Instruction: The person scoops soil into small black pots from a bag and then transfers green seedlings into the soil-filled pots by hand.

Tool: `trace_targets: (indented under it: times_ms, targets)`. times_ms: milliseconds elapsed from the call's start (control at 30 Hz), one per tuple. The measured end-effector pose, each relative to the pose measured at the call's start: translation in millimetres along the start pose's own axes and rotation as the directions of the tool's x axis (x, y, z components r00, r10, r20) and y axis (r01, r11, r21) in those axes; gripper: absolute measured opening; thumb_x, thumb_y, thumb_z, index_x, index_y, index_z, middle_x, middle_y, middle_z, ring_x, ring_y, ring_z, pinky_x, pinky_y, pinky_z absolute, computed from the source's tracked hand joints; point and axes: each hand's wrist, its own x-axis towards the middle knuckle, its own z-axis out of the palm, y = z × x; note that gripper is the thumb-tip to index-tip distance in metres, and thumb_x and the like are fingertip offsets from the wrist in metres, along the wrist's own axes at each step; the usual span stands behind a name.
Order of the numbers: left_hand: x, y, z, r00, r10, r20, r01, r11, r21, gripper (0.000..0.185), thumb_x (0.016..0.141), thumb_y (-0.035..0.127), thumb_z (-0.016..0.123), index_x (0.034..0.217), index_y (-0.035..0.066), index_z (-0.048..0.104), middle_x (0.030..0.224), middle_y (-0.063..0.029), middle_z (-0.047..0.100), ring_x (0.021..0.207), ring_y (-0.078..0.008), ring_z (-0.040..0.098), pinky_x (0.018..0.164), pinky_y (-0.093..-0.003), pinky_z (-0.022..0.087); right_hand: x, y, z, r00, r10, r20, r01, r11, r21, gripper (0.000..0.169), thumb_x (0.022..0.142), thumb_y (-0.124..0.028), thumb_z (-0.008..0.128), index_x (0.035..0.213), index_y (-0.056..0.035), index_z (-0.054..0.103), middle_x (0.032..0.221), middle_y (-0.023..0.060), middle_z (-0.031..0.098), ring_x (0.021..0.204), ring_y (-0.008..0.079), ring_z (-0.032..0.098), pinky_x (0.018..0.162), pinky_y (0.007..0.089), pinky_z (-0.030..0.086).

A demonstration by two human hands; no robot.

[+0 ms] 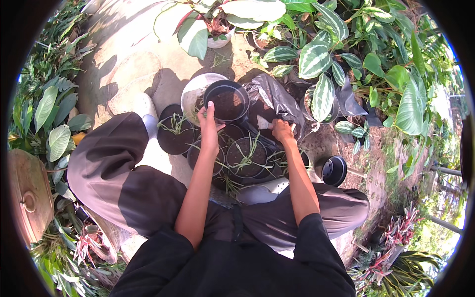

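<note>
My left hand is at the near left rim of a black plastic pot, steadying it with the thumb over the edge. Dark soil partly fills this pot. My right hand grips a small scoop or trowel, its pale blade at the mouth of a black plastic bag that holds soil. The grip is mostly hidden by my fingers. Nearer to me stand several black pots, among them a soil-filled pot with thin grassy seedlings.
A white basin sits behind the held pot. An unfilled black pot lies tipped beside my right knee. Striped-leaf potted plants crowd the far right, and a white-potted plant stands ahead. A terracotta-coloured planter is at far left.
</note>
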Motion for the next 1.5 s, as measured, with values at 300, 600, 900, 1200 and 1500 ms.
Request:
trace_targets:
  times_ms: [300, 600, 900, 1200, 1500]
  targets:
    - [-2.4, -1.6, 2.5, 0.999, -0.022, 0.025, 0.022, 1.0, -0.002, 0.075, 0.091, 0.063, 0.055, 0.134, 0.006, 0.033, 0.122, -0.0134, 0.051, 0.103, -0.02, 0.056, 0.086, -0.0354, 0.047, -4.5, 3.6, -12.3, 0.986, 0.025, 0.167, -0.04, 0.996, 0.084, 0.035, 0.092, -0.039, 0.057, 0.119, -0.0183, 0.066, 0.128, 0.0143, 0.062, 0.128, 0.0347, 0.052, 0.111, 0.0651, 0.02]
    - [-1.4, -4.7, 1.8, 0.999, -0.002, 0.032, 0.003, 1.0, -0.024, 0.078, 0.09, 0.064, 0.054, 0.136, 0.006, 0.03, 0.122, -0.0133, 0.051, 0.105, -0.021, 0.056, 0.088, -0.0367, 0.046, -4.6, 24.0, -49.3, 1.0, -0.023, 0.02, 0.018, 0.971, 0.237, 0.035, 0.091, -0.04, 0.058, 0.103, -0.0098, 0.069, 0.092, 0.0142, 0.069, 0.093, 0.0306, 0.064, 0.085, 0.0414, 0.047]
    - [-3.8, -3.7, 2.7, 1.0, -0.002, 0.028, 0.002, 1.0, -0.014, 0.079, 0.09, 0.065, 0.054, 0.137, 0.006, 0.03, 0.122, -0.0132, 0.051, 0.105, -0.0205, 0.055, 0.087, -0.0363, 0.046, -29.1, 6.4, -137.9, 0.988, -0.139, -0.07, 0.155, 0.848, 0.507, 0.04, 0.096, -0.038, 0.054, 0.103, -0.0013, 0.066, 0.073, 0.0068, 0.062, 0.07, 0.0184, 0.058, 0.071, 0.0357, 0.046]
    - [-11.6, -5.2, 15.5, 0.996, 0.016, 0.093, -0.012, 0.999, -0.041, 0.062, 0.096, 0.061, 0.047, 0.127, 0.008, 0.039, 0.114, -0.008, 0.057, 0.098, -0.0163, 0.059, 0.086, -0.0315, 0.047, -75.0, -59.6, -169.6, 0.887, -0.399, -0.232, 0.461, 0.758, 0.461, 0.017, 0.087, -0.012, 0.063, 0.103, -0.0058, 0.066, 0.085, 0.0142, 0.07, 0.078, 0.0291, 0.068, 0.074, 0.0384, 0.05]
    - [-11.3, -3.5, 11.2, 0.99, 0.056, 0.133, -0.038, 0.991, -0.132, 0.065, 0.096, 0.061, 0.046, 0.132, 0.008, 0.037, 0.123, -0.0094, 0.054, 0.105, -0.0199, 0.058, 0.089, -0.0335, 0.045, -92.9, -90.6, -190.2, 0.892, -0.321, -0.317, 0.441, 0.77, 0.46, 0.013, 0.086, -0.004, 0.06, 0.099, -0.0049, 0.061, 0.085, 0.0141, 0.07, 0.077, 0.0283, 0.068, 0.071, 0.0402, 0.05]
